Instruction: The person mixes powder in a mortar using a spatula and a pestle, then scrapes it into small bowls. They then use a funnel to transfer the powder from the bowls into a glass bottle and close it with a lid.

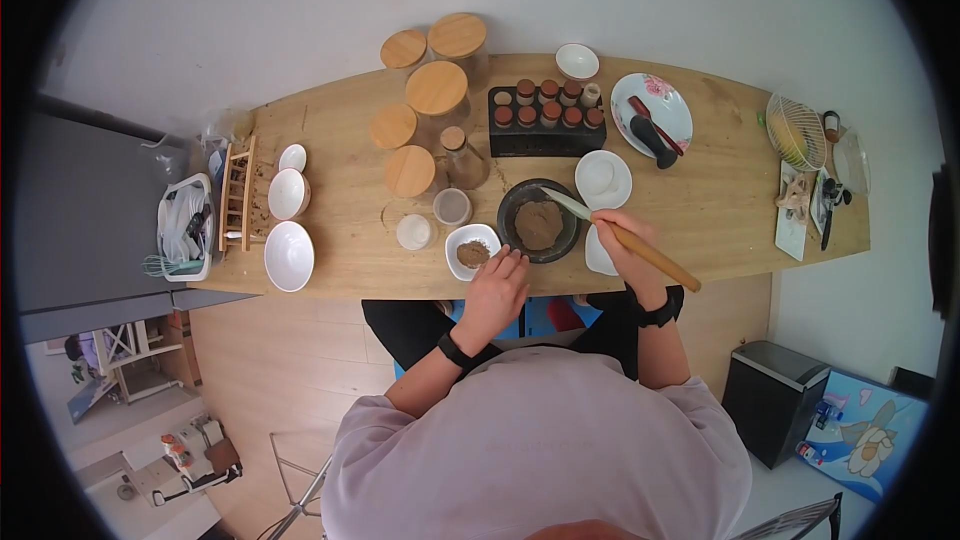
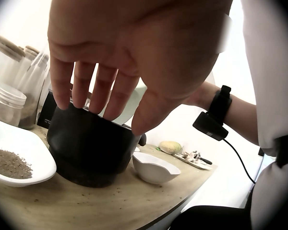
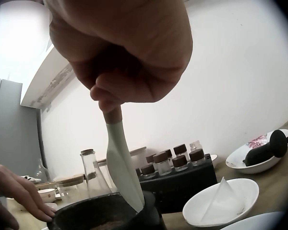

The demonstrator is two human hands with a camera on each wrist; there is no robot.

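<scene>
A dark round mortar holding brown powder stands near the table's front edge. My right hand grips the wooden handle of a pale green spatula, whose blade tip dips inside the mortar's rim. The fingers of my left hand rest on the mortar's near left rim; in the left wrist view the hand has its fingers extended over the dark wall. Left of the mortar is a white bowl with coarse brown powder.
Behind stand a black rack of small capped jars and several wooden-lidded jars. White bowls sit right of the mortar, and a floral plate bears a black pestle. More bowls are at left.
</scene>
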